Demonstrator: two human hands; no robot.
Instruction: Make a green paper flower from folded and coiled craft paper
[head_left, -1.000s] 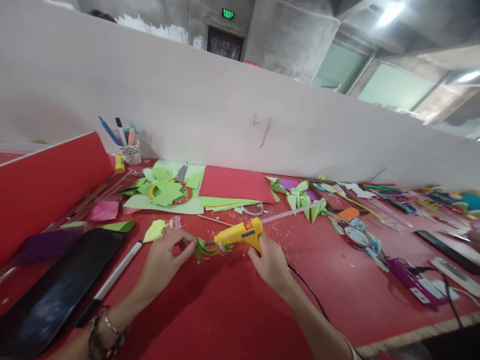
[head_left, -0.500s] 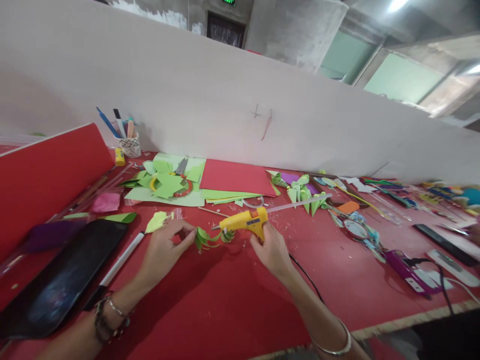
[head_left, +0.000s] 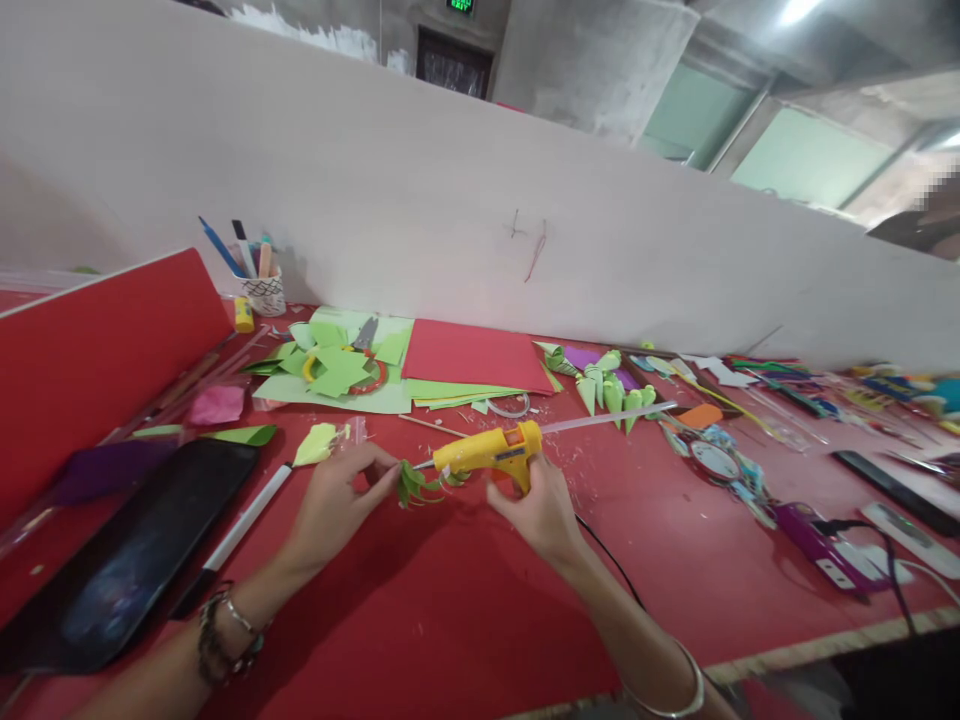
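Between the thumb and fingers of my left hand (head_left: 349, 510) is the end of a curled green paper strip (head_left: 412, 485). My right hand (head_left: 541, 508) grips the handle of a yellow hot glue gun (head_left: 487, 450), its fingers wrapped round it. The gun points left, and its metal nozzle is at the green paper, close to my left fingertips; whether it touches, I cannot tell. A clear glue stick (head_left: 607, 416) sticks out of the gun's back. Part of the curled strip is hidden behind the gun.
Left of my hands lie a marker (head_left: 247, 515) and a black phone-like slab (head_left: 127, 560). Behind are green paper pieces (head_left: 337, 370) around scissors (head_left: 365, 332), a red sheet (head_left: 476, 357) and folded green paper cones (head_left: 592, 385). A purple power strip (head_left: 821, 545) lies right.
The glue gun has moved slightly left, bringing its nozzle onto or right beside the green paper near my left fingers. A person's head has come into view at the far right, beyond the partition.
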